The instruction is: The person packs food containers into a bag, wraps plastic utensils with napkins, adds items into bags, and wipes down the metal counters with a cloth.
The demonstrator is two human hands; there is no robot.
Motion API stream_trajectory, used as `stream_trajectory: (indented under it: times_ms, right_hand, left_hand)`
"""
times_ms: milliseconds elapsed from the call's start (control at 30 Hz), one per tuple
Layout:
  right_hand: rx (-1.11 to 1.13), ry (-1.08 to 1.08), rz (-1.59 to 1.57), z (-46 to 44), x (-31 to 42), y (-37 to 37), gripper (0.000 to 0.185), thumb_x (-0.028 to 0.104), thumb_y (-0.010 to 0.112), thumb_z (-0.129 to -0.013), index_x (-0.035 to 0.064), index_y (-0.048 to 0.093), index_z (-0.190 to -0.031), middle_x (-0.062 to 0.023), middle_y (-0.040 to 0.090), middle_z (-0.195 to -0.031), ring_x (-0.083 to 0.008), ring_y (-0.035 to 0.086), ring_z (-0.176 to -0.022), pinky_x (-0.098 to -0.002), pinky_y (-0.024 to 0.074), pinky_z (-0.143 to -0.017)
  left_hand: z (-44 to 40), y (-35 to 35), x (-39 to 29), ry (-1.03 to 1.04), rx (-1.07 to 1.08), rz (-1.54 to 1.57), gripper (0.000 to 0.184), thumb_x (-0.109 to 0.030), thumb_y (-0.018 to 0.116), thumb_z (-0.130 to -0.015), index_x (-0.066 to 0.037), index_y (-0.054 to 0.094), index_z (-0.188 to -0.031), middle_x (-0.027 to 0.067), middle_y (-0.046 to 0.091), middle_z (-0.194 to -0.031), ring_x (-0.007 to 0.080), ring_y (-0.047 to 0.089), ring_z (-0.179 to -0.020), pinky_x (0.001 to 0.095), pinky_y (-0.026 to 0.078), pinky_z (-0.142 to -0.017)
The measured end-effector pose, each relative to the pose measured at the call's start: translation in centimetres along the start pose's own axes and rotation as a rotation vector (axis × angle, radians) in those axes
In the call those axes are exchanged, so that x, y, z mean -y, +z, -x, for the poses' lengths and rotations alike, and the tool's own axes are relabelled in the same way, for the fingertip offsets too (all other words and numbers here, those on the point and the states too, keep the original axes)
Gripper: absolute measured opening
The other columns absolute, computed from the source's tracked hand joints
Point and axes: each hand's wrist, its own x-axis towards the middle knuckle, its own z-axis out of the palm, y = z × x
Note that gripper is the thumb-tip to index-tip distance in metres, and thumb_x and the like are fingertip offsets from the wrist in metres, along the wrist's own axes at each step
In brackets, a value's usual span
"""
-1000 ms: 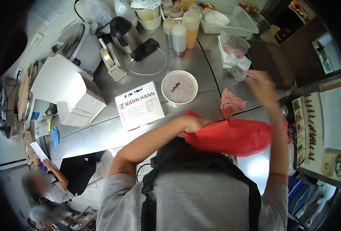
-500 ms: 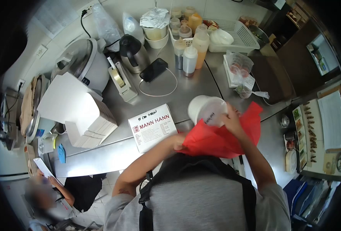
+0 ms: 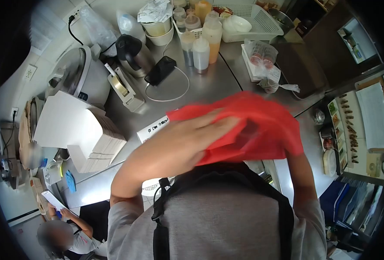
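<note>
Working at a red bag point(image 3: 268, 112) just in front of the grey shirt point(image 3: 222, 212), above the steel counter point(image 3: 216, 84) and near the white box point(image 3: 152, 131), with the left hand point(image 3: 203, 134) laid across one side, blurred, and the right hand lost among red folds on the other; hard to make out how tightly closed. Likely light, soft and floppy, prone to crease rather than break. Best taken by opposite edges, kept spread.

There are one red bag point(image 3: 272, 115), one phone point(image 3: 160, 71), one kettle point(image 3: 137, 58).
</note>
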Motion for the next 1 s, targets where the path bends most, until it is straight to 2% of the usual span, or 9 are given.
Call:
stream_trajectory:
  times_ms: [200,500,800,900,967,1000]
  right_hand:
    - [-0.016,0.031,0.076,3.8,0.1,-3.6,0.032,0.006,0.052,-0.081,0.0047,0.056,-0.113,-0.0158,0.061,-0.106,-0.0252,0.059,-0.099,-0.0342,0.0449,-0.087]
    - [-0.071,0.089,0.164,-1.1,-2.2,-7.4,0.026,0.007,0.053,-0.081,0.0029,0.058,-0.106,-0.0143,0.062,-0.099,-0.0227,0.06,-0.092,-0.0339,0.0459,-0.082]
    - [-0.155,0.073,0.275,-5.6,-1.5,-9.4,0.021,0.008,0.053,-0.081,0.001,0.06,-0.099,-0.0128,0.063,-0.091,-0.0202,0.061,-0.086,-0.0335,0.0469,-0.077]
    - [-0.329,0.065,0.526,-7.5,-0.3,-9.3,0.019,0.008,0.053,-0.081,0.0004,0.061,-0.097,-0.0123,0.064,-0.089,-0.0193,0.061,-0.083,-0.0334,0.0472,-0.075]
    - [-0.593,-0.011,0.726,-5.0,3.8,-8.1,0.018,0.008,0.054,-0.081,0.0,0.061,-0.095,-0.012,0.064,-0.087,-0.0188,0.061,-0.082,-0.0333,0.0475,-0.074]
    - [-0.598,-0.076,0.703,-2.7,6.9,-7.1,0.018,0.008,0.054,-0.081,-0.0002,0.061,-0.094,-0.0118,0.064,-0.087,-0.0185,0.061,-0.081,-0.0332,0.0476,-0.073]
  left_hand:
    - [4.1,2.2,-0.2,-0.124,-0.068,-0.011,0.033,-0.012,0.07,-0.073,-0.004,0.065,-0.105,0.0231,0.047,-0.133,0.0385,0.047,-0.121,0.041,0.037,-0.101]
    - [4.1,5.2,0.2,-0.198,-0.204,-0.038,0.034,-0.014,0.07,-0.075,-0.004,0.065,-0.107,0.0221,0.048,-0.132,0.0382,0.047,-0.121,0.0406,0.037,-0.102]
    - [2.7,6.5,0.8,-0.234,-0.274,-0.032,0.035,-0.016,0.071,-0.077,-0.005,0.064,-0.109,0.0212,0.049,-0.132,0.0378,0.047,-0.122,0.0403,0.037,-0.102]
    - [2.8,6.3,0.6,-0.223,-0.292,0.043,0.035,-0.016,0.071,-0.077,-0.005,0.064,-0.11,0.0209,0.05,-0.131,0.0377,0.047,-0.122,0.0402,0.037,-0.102]
    - [4.4,4.2,0.5,-0.201,-0.333,0.184,0.035,-0.017,0.071,-0.077,-0.005,0.064,-0.11,0.0207,0.05,-0.131,0.0377,0.048,-0.122,0.0401,0.037,-0.102]
    - [5.5,2.6,0.9,-0.209,-0.384,0.244,0.035,-0.017,0.071,-0.078,-0.005,0.064,-0.11,0.0206,0.05,-0.131,0.0376,0.048,-0.122,0.0401,0.037,-0.102]
